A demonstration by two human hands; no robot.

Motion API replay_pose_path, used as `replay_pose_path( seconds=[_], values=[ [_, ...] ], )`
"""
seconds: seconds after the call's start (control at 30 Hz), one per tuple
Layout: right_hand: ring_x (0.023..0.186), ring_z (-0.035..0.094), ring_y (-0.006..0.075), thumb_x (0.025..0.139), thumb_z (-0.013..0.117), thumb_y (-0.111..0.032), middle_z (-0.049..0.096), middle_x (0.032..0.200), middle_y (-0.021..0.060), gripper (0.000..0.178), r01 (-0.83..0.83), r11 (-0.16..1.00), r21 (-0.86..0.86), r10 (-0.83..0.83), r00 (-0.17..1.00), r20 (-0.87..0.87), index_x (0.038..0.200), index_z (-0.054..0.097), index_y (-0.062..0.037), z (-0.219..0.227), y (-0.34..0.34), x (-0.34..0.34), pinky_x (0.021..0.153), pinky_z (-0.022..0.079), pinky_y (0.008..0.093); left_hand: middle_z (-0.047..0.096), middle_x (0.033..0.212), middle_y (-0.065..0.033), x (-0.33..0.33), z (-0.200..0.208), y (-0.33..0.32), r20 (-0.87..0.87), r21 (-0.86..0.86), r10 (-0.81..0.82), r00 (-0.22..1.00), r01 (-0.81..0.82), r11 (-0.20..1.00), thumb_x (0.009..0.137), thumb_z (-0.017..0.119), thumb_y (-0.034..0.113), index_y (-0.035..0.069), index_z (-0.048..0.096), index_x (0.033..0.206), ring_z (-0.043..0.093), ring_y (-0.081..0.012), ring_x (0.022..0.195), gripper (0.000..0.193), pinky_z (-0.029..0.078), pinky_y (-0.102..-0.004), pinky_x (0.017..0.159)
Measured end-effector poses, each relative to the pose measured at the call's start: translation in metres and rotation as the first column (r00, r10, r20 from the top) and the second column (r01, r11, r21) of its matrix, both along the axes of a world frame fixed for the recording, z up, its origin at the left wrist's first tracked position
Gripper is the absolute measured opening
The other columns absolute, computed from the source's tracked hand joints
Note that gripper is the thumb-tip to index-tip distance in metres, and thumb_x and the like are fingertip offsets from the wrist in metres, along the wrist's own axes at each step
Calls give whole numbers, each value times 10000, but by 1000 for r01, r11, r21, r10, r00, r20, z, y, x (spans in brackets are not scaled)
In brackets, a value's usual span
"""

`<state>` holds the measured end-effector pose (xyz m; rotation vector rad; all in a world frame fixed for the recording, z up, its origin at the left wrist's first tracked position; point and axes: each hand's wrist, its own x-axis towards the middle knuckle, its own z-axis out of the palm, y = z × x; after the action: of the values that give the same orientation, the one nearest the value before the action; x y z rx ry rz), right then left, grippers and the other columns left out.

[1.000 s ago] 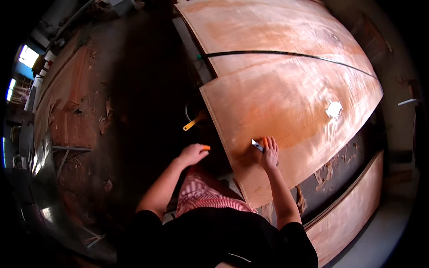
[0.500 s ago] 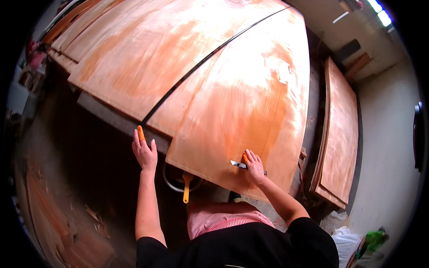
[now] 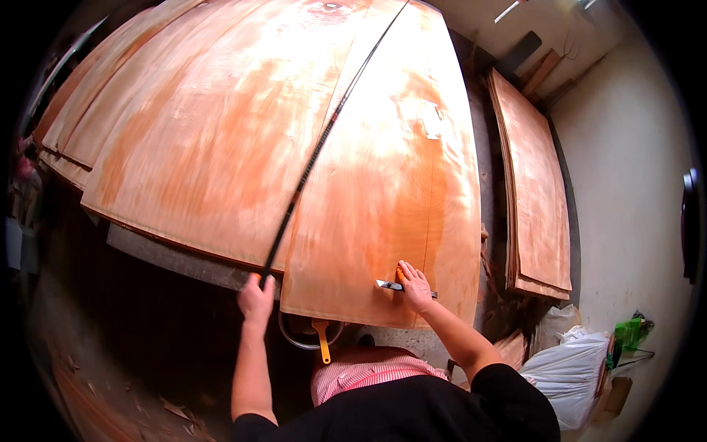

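- Since half a second ago, the near end of the long black rod (image 3: 300, 188) has shifted rightward, and my left grip (image 3: 257, 300) has gone from reaching at that end to clamping around it.
- The rod slants away from me across the pale wood sheets (image 3: 184, 184).
- My right grip (image 3: 417, 287) lies over the handle of a utility knife (image 3: 389, 285), fingertips resting on the nearest sheet; how tightly it closes I cannot tell.
- The knife's bare blade points to my left.
- Below that sheet's near edge, a yellow-handled tool (image 3: 324, 343) sits at a round pan (image 3: 295, 340).
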<state>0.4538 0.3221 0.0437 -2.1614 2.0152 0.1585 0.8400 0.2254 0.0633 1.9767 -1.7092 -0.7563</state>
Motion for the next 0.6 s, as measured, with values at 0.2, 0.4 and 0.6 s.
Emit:
replay_pose_path(
  seconds=[0.2, 0.4, 0.6],
  values=[
    [1130, 414, 247, 695, 461, 22, 454, 1209, 97, 394, 198, 971, -137, -147, 938, 315, 1069, 548, -67, 13, -28, -3, 895, 372, 335, 558, 679, -5, -68, -25, 132, -754, 498, 174, 633, 379, 780, 815, 576, 219, 38, 551, 890, 500, -61, 576, 197, 418, -200, 476],
    [1166, 366, 278, 692, 497, -34, 417, 1237, 120, 387, -272, 948, -163, 317, 819, 478, 1048, 581, -163, 48, -41, 123, 932, 332, 368, 566, 705, -61, -124, -39, 229, -680, 599, 152, 717, 424, 680, 807, 572, 282, 1, 515, 971, 542, -149, 603, 331, 440, -278, 565],
    [1313, 97, 248, 833, 401, -257, 167, 1412, 97, 343, -686, 725, -65, 687, 711, 151, 1144, 527, -190, -21, 9, 198, 1052, 110, 406, 547, 648, -48, -148, -16, 248, -644, 585, 223, 732, 283, 760, 814, 562, 209, 5, 516, 959, 515, -118, 561, 254, 423, -250, 541]
  ],
)
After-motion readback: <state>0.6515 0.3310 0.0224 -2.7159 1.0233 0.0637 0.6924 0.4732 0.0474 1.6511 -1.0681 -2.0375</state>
